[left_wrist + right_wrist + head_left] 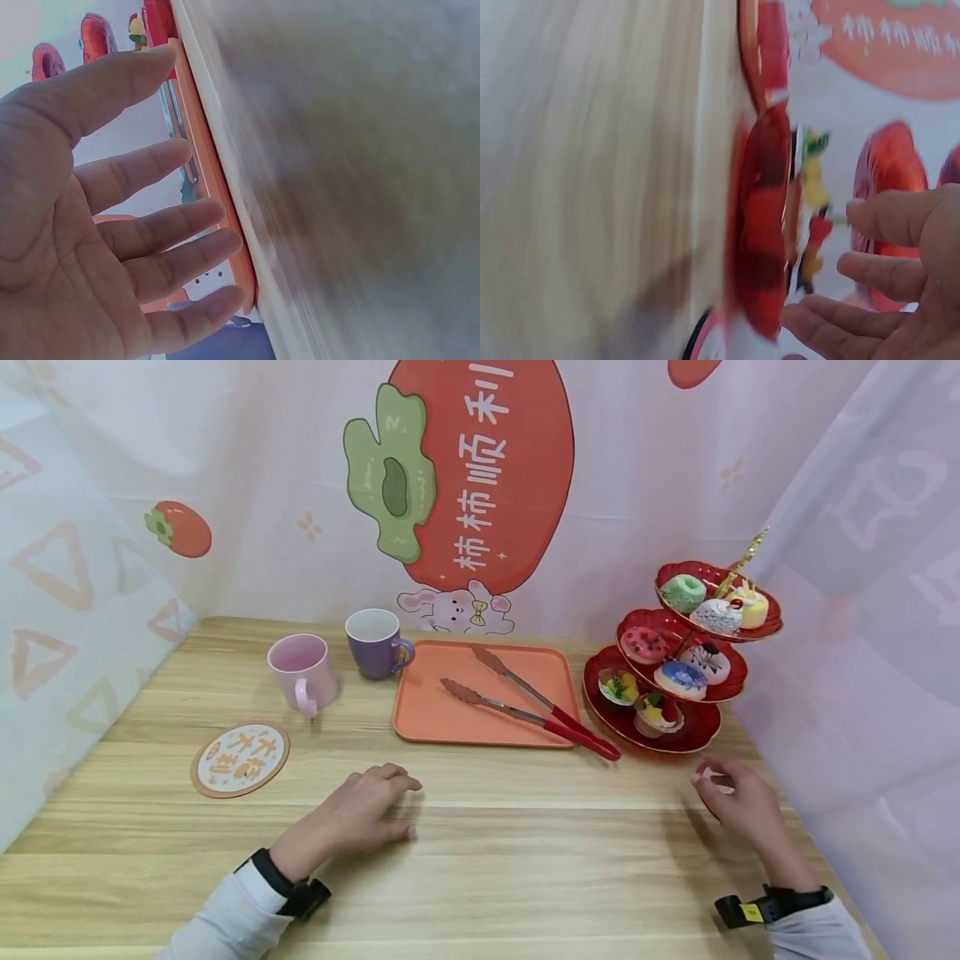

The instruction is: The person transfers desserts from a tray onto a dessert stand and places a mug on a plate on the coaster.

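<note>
My left hand (367,814) is held over the table with nothing in it, before the orange tray (420,693). Its fingers are spread in the left wrist view. On the right, my right hand (738,797) is in front of the red three-tier cake stand (697,739). The right wrist view shows these fingers (885,274) apart and extended, gripping nothing. A small red and white thing (705,770) shows beside its fingertips in the head view, mostly hidden by the hand; I cannot tell its kind. Red-handled tongs (555,714) lie across the tray, jaws spread, handle end past its front edge.
Left of the tray stand a purple mug (372,652) and a pink mug (311,677). A round coaster (240,758) lies nearer the left edge. Small cakes and doughnuts (684,593) fill the stand's upper tiers, with fruit tarts (658,717) on the lowest. Printed cloth hangs behind and at both sides.
</note>
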A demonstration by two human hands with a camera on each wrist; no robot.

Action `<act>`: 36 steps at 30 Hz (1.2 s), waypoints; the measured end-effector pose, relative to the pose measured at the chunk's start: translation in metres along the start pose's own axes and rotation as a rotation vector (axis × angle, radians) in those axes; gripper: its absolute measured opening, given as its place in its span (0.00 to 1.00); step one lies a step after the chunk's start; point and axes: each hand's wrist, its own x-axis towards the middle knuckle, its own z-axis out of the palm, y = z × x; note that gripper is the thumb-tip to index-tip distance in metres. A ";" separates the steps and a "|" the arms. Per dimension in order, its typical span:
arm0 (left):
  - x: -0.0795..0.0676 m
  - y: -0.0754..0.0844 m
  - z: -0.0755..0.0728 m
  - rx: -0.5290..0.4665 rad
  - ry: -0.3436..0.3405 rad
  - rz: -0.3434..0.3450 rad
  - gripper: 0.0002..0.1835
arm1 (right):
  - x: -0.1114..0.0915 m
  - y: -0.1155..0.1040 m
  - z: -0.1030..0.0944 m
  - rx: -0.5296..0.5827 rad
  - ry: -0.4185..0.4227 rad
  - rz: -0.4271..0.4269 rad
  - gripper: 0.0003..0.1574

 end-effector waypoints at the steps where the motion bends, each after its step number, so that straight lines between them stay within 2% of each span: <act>1: 0.000 -0.001 0.000 -0.003 0.000 -0.006 0.27 | 0.001 -0.005 0.002 0.008 -0.004 -0.032 0.27; 7: 0.002 -0.003 -0.002 -0.021 -0.008 -0.036 0.26 | 0.006 -0.033 0.017 0.085 -0.091 -0.145 0.29; 10: 0.003 -0.004 -0.003 -0.026 0.003 -0.030 0.26 | 0.006 -0.045 0.026 0.081 -0.116 -0.229 0.30; 14: 0.005 -0.006 -0.003 -0.032 0.007 -0.027 0.26 | 0.005 -0.059 0.037 0.031 -0.145 -0.358 0.33; 23: 0.006 -0.008 -0.003 -0.041 0.002 -0.046 0.26 | 0.000 -0.096 0.055 -0.101 -0.248 -0.565 0.36; 29: 0.007 -0.008 -0.004 -0.045 0.007 -0.042 0.26 | -0.002 -0.110 0.065 -0.132 -0.304 -0.627 0.38; 36: 0.006 -0.007 -0.004 -0.020 0.017 -0.059 0.26 | -0.002 -0.112 0.069 -0.133 -0.333 -0.651 0.37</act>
